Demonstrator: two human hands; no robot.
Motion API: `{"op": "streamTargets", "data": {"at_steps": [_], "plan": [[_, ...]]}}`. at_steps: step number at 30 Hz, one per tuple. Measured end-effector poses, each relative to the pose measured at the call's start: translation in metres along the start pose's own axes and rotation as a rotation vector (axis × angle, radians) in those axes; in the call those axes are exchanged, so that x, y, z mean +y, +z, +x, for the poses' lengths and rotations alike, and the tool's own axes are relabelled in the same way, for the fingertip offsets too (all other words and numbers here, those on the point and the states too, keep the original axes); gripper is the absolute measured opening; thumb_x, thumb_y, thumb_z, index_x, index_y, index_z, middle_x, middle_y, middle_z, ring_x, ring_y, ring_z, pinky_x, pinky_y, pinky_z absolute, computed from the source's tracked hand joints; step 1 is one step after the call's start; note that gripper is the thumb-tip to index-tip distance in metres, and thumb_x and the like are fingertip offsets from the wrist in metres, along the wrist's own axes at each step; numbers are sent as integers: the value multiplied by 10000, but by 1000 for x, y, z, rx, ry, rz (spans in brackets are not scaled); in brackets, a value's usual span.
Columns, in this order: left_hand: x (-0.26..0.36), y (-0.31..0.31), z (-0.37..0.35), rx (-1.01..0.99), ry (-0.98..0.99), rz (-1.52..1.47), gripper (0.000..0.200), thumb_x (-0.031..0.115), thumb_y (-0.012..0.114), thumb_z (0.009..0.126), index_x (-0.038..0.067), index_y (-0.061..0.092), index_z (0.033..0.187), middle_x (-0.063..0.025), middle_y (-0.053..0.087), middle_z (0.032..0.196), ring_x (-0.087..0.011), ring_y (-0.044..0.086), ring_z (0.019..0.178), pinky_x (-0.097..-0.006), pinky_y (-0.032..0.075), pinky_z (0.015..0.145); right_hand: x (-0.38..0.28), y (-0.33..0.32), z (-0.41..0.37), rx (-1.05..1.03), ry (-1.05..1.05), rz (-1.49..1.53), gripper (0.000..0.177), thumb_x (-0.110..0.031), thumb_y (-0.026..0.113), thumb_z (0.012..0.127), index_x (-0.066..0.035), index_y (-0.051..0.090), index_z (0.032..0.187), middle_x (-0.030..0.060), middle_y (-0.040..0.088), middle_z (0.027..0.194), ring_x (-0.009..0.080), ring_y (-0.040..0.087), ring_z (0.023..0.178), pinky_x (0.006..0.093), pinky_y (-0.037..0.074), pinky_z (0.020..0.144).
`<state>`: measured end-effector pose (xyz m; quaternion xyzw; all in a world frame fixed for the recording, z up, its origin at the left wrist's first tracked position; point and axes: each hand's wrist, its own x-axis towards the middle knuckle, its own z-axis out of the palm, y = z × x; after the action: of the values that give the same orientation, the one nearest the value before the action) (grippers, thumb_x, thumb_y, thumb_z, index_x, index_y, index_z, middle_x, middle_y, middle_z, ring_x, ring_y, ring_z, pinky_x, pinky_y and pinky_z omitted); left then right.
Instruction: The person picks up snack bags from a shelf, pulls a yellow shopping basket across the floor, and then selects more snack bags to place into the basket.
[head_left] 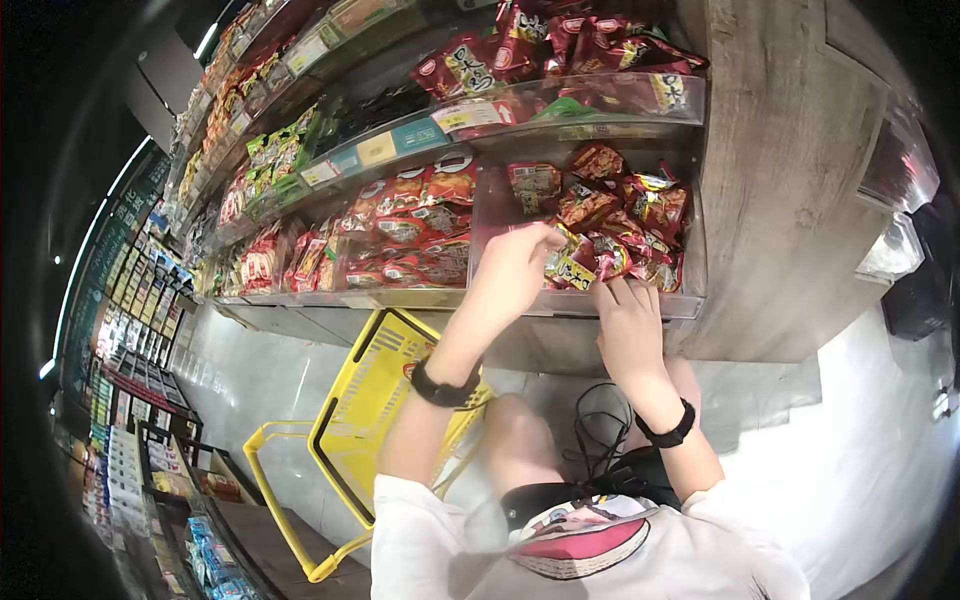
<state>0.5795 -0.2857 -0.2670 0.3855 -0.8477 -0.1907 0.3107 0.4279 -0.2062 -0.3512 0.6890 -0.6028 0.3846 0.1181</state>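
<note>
In the clear-walled bottom bin (690, 305) lie several red and yellow snack packets (590, 205). My left hand (515, 265) reaches over the bin's front from the left, its fingers bent beside a yellow and red packet (570, 262); its fingertips are partly hidden. My right hand (630, 320) is at the bin's front edge, its fingers together and curled over the lip by a shiny red packet (610, 256). Whether either hand grips a packet is not clear. Both wrists wear black bands.
A yellow shopping basket (375, 420) with a handle stands on the floor at my left knee. Red packets (410, 225) fill the bins to the left, and dark red bags (520, 50) the shelf above. A wooden panel (770, 190) rises on the right.
</note>
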Motion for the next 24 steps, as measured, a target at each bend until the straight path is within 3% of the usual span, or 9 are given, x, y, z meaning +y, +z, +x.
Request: {"op": "streamTargets", "data": {"at_steps": [2, 6, 9, 10, 14, 21, 24], "plan": [[-13, 14, 24, -134, 122, 71, 202, 13, 525, 798, -5, 633, 967, -180, 656, 848, -259, 658, 821, -321, 496, 723, 2, 3, -1, 37, -40, 27, 298, 48, 548, 636, -35, 568, 921, 112, 529, 853, 302, 497, 876, 391, 392, 824], [-27, 26, 55, -377, 259, 320, 207, 62, 599, 746, 5, 644, 940, -187, 649, 863, -343, 627, 833, -378, 498, 724, 6, 4, -3, 75, -58, 56, 298, 33, 554, 654, -29, 579, 944, 103, 530, 868, 279, 502, 877, 373, 395, 814], [-22, 35, 71, -496, 187, 586, 231, 75, 618, 738, 15, 647, 960, -189, 647, 882, -355, 618, 845, -393, 496, 729, 7, 6, -4, 124, -57, 79, 317, 19, 563, 657, -28, 585, 970, 97, 528, 872, 272, 506, 877, 370, 397, 819], [-28, 39, 82, -609, 232, 542, 300, 62, 620, 737, 23, 628, 1035, -189, 647, 922, -346, 619, 885, -399, 492, 753, 8, 5, -5, 107, -53, 79, 296, -13, 555, 689, -34, 590, 982, 90, 526, 879, 260, 510, 879, 364, 397, 839], [-25, 50, 101, -729, 230, 552, 453, 125, 685, 737, 15, 561, 1159, -194, 638, 1009, -345, 607, 965, -388, 491, 801, 10, 7, -5, 158, -67, 51, 247, -65, 520, 733, -44, 586, 971, 85, 524, 880, 243, 515, 898, 352, 402, 880], [-9, 71, 106, -1013, 107, 646, 506, 183, 743, 674, -8, 560, 1106, -176, 634, 1026, -337, 598, 983, -380, 477, 837, 13, 5, -6, 178, -78, 71, 220, -70, 529, 725, -43, 570, 940, 87, 517, 876, 241, 516, 914, 355, 407, 889], [-24, 80, 93, -813, 240, 664, 457, 81, 737, 624, -4, 556, 1036, -183, 625, 980, -344, 596, 952, -394, 477, 780, 12, 4, -6, 149, -67, 65, 221, -71, 531, 723, -42, 569, 939, 88, 515, 874, 242, 518, 917, 355, 404, 901]]}}
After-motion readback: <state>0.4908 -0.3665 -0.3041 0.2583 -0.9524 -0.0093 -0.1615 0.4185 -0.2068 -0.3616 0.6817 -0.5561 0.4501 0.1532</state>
